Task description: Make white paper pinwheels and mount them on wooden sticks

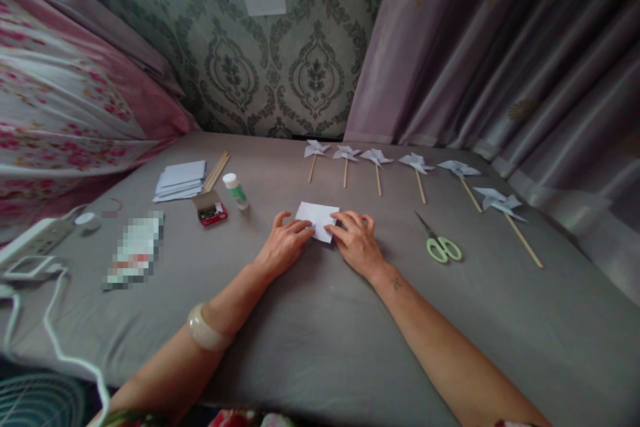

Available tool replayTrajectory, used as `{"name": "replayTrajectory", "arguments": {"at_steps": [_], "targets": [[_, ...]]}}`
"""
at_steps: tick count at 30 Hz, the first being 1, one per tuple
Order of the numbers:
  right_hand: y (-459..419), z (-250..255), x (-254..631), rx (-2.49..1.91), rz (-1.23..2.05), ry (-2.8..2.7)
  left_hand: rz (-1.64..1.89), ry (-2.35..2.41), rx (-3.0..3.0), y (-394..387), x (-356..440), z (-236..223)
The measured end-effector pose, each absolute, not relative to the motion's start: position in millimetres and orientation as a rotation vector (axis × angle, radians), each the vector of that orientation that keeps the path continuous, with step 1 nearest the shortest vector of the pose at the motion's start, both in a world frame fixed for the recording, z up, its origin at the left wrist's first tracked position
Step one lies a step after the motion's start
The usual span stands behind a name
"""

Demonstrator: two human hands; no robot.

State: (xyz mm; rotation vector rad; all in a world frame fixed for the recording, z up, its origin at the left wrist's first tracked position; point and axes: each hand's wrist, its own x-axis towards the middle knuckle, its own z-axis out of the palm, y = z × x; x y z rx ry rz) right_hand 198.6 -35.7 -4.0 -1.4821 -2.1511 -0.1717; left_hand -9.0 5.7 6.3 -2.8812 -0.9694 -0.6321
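Note:
A white sheet of paper (317, 216) lies folded on the grey cloth in front of me. My left hand (285, 245) presses on its near left edge, fingers bent and resting on the paper. My right hand (356, 237) presses its near right corner in the same way. Both hands hold the paper down against the surface; part of the sheet is hidden under the fingers.
Several paper pinwheels on sticks (377, 161) lie in a row at the back right. Green scissors (440, 245) lie right of my hands. At the left are a paper stack (180, 180), wooden sticks (217, 169), a glue bottle (235, 189), a pin box (211, 208), and a power strip (33, 239).

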Motion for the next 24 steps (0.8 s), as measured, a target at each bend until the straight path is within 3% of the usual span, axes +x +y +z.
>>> {"name": "replayTrajectory", "arguments": {"at_steps": [10, 24], "targets": [[-38.5, -5.5, 195.9, -1.404, -0.14, -2.206, -0.778, -1.107, -2.911, -4.1, -1.9, 13.8], [-57.2, 2.2, 169.9, -1.434, -0.112, -2.213, -0.684, -1.114, -3.006, -5.3, -0.8, 14.1]]}}
